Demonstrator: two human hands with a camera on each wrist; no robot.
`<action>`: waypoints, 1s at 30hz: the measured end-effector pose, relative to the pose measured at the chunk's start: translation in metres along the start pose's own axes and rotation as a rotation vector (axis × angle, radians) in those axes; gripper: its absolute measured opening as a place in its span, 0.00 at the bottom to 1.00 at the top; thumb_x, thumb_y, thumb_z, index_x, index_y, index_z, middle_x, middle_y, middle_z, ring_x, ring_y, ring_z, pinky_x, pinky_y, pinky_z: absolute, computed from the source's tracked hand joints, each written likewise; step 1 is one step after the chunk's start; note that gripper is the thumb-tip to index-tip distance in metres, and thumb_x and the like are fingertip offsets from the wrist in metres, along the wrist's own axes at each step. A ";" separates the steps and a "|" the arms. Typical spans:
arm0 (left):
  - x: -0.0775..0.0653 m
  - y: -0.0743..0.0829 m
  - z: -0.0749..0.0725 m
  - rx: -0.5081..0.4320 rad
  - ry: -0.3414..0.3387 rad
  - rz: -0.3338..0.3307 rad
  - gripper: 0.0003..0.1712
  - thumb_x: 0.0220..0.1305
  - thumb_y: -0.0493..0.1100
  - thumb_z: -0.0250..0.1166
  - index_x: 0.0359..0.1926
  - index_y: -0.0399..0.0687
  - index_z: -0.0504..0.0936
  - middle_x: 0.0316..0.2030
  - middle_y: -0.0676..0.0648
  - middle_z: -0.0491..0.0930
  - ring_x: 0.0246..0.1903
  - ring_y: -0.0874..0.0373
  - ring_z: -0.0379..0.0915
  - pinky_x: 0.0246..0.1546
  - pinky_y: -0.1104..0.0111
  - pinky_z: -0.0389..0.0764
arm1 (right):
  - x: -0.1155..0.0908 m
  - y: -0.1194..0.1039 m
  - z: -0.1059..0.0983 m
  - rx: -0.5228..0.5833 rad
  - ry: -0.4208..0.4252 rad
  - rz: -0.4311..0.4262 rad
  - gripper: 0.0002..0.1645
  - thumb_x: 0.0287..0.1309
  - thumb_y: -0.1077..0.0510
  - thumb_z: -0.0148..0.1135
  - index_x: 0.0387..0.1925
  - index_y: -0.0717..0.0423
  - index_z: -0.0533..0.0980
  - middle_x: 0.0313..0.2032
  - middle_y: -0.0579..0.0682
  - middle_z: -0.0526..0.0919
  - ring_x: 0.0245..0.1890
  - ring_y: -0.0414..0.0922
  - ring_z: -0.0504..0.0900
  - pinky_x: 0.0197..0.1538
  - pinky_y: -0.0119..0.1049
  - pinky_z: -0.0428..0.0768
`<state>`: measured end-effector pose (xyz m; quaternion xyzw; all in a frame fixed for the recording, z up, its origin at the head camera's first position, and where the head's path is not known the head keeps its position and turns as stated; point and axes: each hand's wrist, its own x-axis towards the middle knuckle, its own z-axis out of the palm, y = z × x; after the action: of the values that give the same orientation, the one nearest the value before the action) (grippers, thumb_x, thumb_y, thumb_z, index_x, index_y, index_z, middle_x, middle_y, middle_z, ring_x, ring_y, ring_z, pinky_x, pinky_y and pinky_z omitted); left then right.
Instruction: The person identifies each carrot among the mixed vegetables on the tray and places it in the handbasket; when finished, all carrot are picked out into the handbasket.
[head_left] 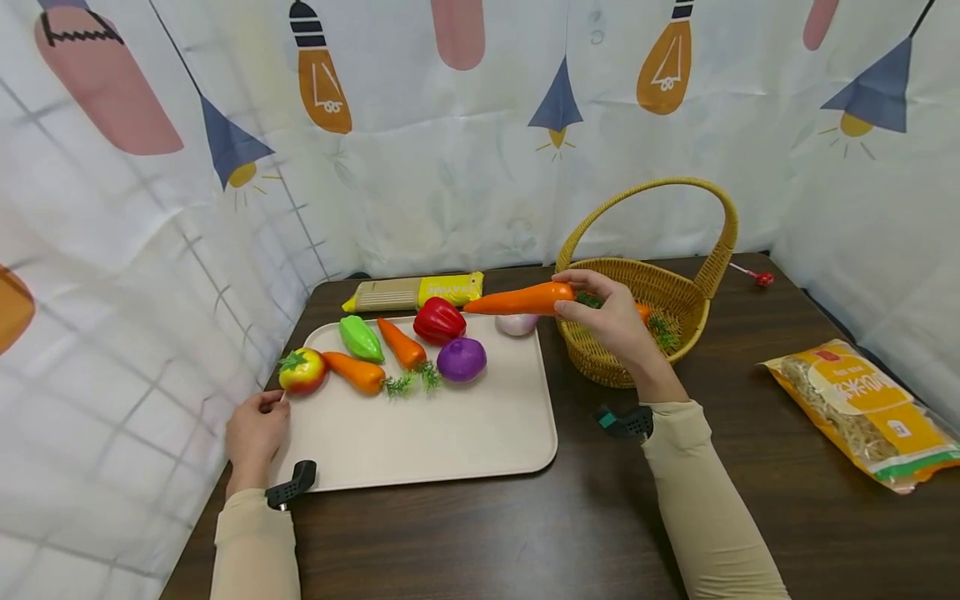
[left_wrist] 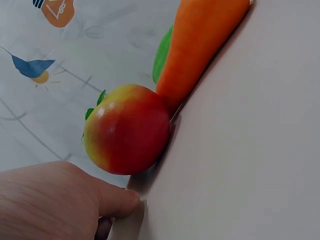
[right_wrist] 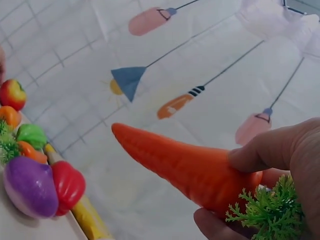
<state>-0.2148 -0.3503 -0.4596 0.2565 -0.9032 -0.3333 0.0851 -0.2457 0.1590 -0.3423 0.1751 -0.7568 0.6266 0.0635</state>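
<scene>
Two hands, head view: left hand (head_left: 257,429) pinches the tray's left rim; right hand (head_left: 611,321) grasps an orange carrot (head_left: 521,298) by its thick end, raised near the tray's far right corner, tip toward the left
Tray edges: the tray (head_left: 420,442) has rounded corners; a broad band of dark table (head_left: 465,542) runs along its near side; the wicker basket (head_left: 592,367) stands just beside its right edge; a printed curtain (head_left: 465,167) rises behind it and to its left
Vegetables on the tray, counted: two carrots (head_left: 358,372), one tomato (head_left: 303,372) at the left rim, one green pepper (head_left: 361,338), one red pepper (head_left: 439,322), one purple vegetable (head_left: 462,360), one pale round piece (head_left: 517,324) partly hidden at the far right corner
Packets: one yellow packet (head_left: 412,292) just beyond the tray's far edge, one orange bag (head_left: 862,408) well to its right; lettering on both too small to read surely
Tray rim, left wrist view: thumb on the rim, near one tomato and one carrot
Carrot, right wrist view: thumb and fingers clasp its thick end beside a green tuft (right_wrist: 272,207); the tray's vegetables lie well apart, to the left
</scene>
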 end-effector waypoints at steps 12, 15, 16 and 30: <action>-0.001 0.001 -0.001 -0.003 -0.007 -0.008 0.23 0.70 0.46 0.54 0.58 0.36 0.76 0.47 0.35 0.76 0.45 0.40 0.69 0.41 0.56 0.63 | -0.005 -0.001 -0.027 -0.019 0.033 0.035 0.24 0.61 0.57 0.66 0.57 0.58 0.76 0.52 0.55 0.75 0.49 0.49 0.73 0.44 0.31 0.79; -0.003 0.001 -0.002 0.003 -0.014 -0.001 0.22 0.71 0.46 0.53 0.59 0.36 0.75 0.47 0.35 0.75 0.45 0.40 0.69 0.41 0.57 0.62 | -0.006 0.000 -0.034 -0.018 0.036 0.035 0.24 0.61 0.56 0.66 0.58 0.58 0.76 0.53 0.55 0.75 0.49 0.49 0.72 0.44 0.30 0.79; -0.003 0.002 -0.002 0.003 -0.015 0.003 0.22 0.71 0.46 0.53 0.59 0.36 0.75 0.47 0.35 0.75 0.45 0.40 0.69 0.40 0.56 0.62 | -0.007 0.000 -0.036 -0.017 0.038 0.037 0.24 0.61 0.56 0.66 0.58 0.57 0.75 0.53 0.54 0.75 0.49 0.50 0.72 0.44 0.30 0.79; -0.004 0.001 -0.003 0.010 -0.010 0.049 0.22 0.71 0.45 0.52 0.58 0.34 0.75 0.46 0.34 0.76 0.45 0.39 0.70 0.39 0.58 0.64 | -0.014 0.001 -0.064 -0.001 0.078 0.056 0.23 0.62 0.58 0.65 0.58 0.57 0.75 0.53 0.51 0.73 0.48 0.46 0.73 0.43 0.28 0.80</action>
<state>-0.2104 -0.3494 -0.4567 0.2329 -0.9113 -0.3280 0.0878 -0.2411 0.2239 -0.3345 0.1292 -0.7586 0.6341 0.0754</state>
